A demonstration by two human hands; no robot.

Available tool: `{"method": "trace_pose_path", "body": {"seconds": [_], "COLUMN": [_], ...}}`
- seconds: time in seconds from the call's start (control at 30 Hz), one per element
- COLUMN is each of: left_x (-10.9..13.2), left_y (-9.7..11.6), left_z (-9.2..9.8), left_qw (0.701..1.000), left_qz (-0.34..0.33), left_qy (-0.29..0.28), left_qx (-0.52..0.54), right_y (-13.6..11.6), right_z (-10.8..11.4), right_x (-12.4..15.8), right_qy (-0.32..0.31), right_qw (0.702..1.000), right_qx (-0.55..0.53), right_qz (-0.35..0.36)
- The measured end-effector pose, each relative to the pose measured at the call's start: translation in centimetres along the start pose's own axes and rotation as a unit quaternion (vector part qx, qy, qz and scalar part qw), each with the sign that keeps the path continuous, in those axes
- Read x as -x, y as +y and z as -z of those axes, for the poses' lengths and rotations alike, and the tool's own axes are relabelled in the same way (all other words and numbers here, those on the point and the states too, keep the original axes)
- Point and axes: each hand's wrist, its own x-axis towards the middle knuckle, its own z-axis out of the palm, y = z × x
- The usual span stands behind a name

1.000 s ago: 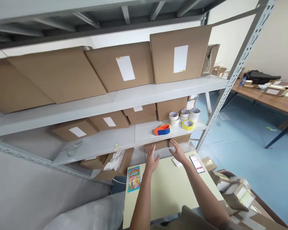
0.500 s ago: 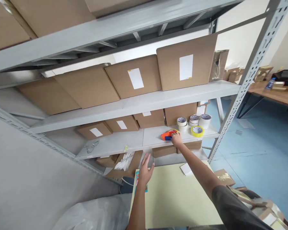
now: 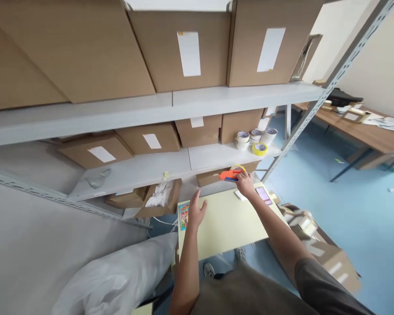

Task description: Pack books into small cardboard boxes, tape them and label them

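My right hand (image 3: 245, 183) is closed around an orange and blue tape dispenser (image 3: 228, 176) with a yellow roll in it. The dispenser is held in the air in front of the lower shelf (image 3: 213, 151), above the back of the pale yellow table (image 3: 216, 227). My left hand (image 3: 196, 211) hangs over the table's left part, holding nothing, with thumb and fingers apart. Just beside it, a colourful printed booklet (image 3: 183, 216) lies at the table's left edge, partly covered by the hand. A phone (image 3: 263, 195) and a white pad (image 3: 240, 195) lie near my right wrist.
On the lower shelf stand white tape rolls (image 3: 242, 140), a yellow tape roll (image 3: 259, 149) and cardboard boxes (image 3: 197, 133). A steel upright (image 3: 315, 109) bounds the shelf at right. A large white plastic bag (image 3: 118, 273) bulges at left; cartons (image 3: 331, 262) sit on the floor at right.
My right hand has lifted the tape dispenser off the shelf and drawn it toward me, over the table. The left hand stays open. The view has tilted downward, bringing the phone and my feet into sight.
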Motion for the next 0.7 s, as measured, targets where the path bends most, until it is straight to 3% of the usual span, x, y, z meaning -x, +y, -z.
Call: {"method": "trace_pose_path", "body": {"seconds": [0.17, 0.33, 0.57, 0.7], "left_x": [2.3, 5.0, 8.5, 10.0], "left_y": [-0.5, 0.2, 1.5, 2.5], "left_z": [-2.6, -3.9, -7.1, -9.7], "left_qw": [0.999, 0.997, 0.994, 0.991], "left_qz": [0.001, 0.018, 0.065, 0.104], "left_qy": [-0.050, -0.071, -0.084, -0.089], "left_qx": [0.019, 0.010, -0.017, 0.000], "right_y": [1.4, 4.7, 10.6, 13.2], "right_z": [-1.7, -4.9, -10.7, -12.9], "right_x": [8.4, 15.2, 22.3, 24.9], "right_qy": [-0.073, -0.127, -0.191, -0.229], "right_qw": [0.994, 0.978, 0.944, 0.907], "right_qx": [0.018, 0.001, -0.024, -0.029], "right_qz": [-0.085, -0.165, -0.267, -0.351]}}
